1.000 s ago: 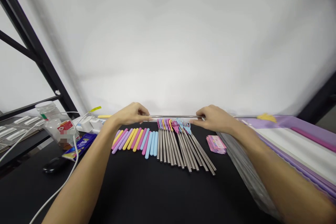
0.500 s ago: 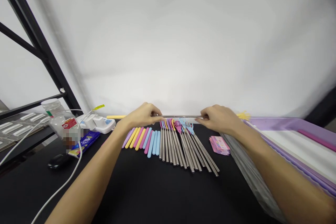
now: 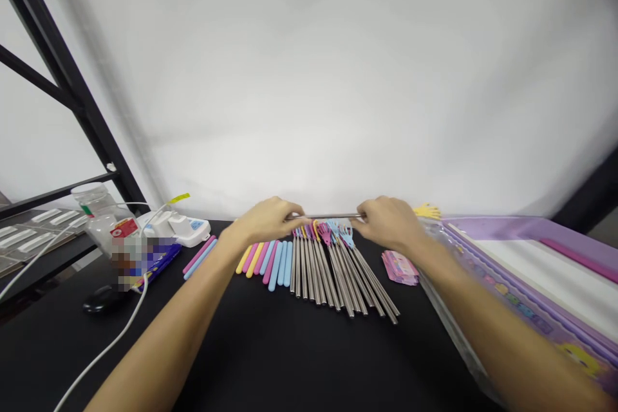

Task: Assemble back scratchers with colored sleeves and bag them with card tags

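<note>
Above the far side of the row, my left hand (image 3: 266, 219) and my right hand (image 3: 387, 224) hold a back scratcher level, its thin metal rod (image 3: 332, 215) showing between them. A yellow hand-shaped head (image 3: 427, 211) sticks out past my right hand. The far left end is hidden behind my left hand. Below lie several metal rods (image 3: 333, 273) with pink, blue, yellow and purple hand-shaped heads (image 3: 324, 232), fanned out side by side. Left of them rest several coloured handles (image 3: 273, 267) in yellow, pink and blue.
Pink printed cards (image 3: 400, 267) lie right of the rods. A purple-edged tray (image 3: 487, 226) and clear plastic packaging (image 3: 451, 315) stand at the right. Leftward are a power strip (image 3: 196, 232), a clear jar (image 3: 99, 219), a black mouse (image 3: 103, 299) and a white cable (image 3: 113, 347).
My hands have come closer together, and less rod shows between them. The yellow head has moved left with my right hand. The yellow handle end no longer shows past my left hand.
</note>
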{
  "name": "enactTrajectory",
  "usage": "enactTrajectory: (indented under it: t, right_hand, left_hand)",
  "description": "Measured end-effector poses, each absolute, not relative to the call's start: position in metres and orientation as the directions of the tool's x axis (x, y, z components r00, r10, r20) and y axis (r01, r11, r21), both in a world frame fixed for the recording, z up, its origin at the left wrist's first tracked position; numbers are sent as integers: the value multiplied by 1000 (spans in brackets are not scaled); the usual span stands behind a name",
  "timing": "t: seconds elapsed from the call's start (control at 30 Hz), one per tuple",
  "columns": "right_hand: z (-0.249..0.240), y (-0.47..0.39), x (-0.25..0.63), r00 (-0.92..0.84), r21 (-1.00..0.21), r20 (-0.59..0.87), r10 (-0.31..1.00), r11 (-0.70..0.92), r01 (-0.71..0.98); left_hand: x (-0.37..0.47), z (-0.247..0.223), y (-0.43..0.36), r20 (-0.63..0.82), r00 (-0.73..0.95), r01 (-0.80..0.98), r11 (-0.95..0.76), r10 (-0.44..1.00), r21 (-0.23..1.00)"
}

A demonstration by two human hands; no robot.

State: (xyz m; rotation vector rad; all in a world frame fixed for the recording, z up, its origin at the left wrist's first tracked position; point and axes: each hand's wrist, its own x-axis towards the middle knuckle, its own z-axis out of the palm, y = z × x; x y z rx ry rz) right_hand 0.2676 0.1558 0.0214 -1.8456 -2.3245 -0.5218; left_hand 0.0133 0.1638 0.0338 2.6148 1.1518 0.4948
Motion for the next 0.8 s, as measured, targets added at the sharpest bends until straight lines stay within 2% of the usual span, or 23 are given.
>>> enactTrajectory:
  t: [0.1,0.23,0.33,0.47,0.57,0.67,0.73,0.8]
  right_hand:
    - [19,159,267,-223,188,308,925,170,967]
    - [12,152,240,-373,168,307,876,336,927]
    - [15,152,246,-429,82,255,867,423,903]
    - [23,158,274,-311,210,196,930,270,940]
    - [20,155,266,-298,193,211,931,260,946]
    - [15,150,245,-408,127,253,877,388,913]
    - [17,150,245,-448,56,248,859,448,892]
    - [21,153,257,-479,95,272,835,472,876]
  left_hand:
    - [7,36,166,207,638,670,-667,742,326]
    - [29,29,163,204,720,556,-728,663,400]
    - [26,28,163,173,691,584,-683,702,438]
    - [6,35,164,119,667,603,-627,736,494]
    - [15,34,161,172,700,582,-693,693,426]
    - [32,29,158,226,725,589,-755,651,288]
    - [33,26,158,226,697,622,-730,681,284]
    - [24,26,159,205,661,644,-686,722,340]
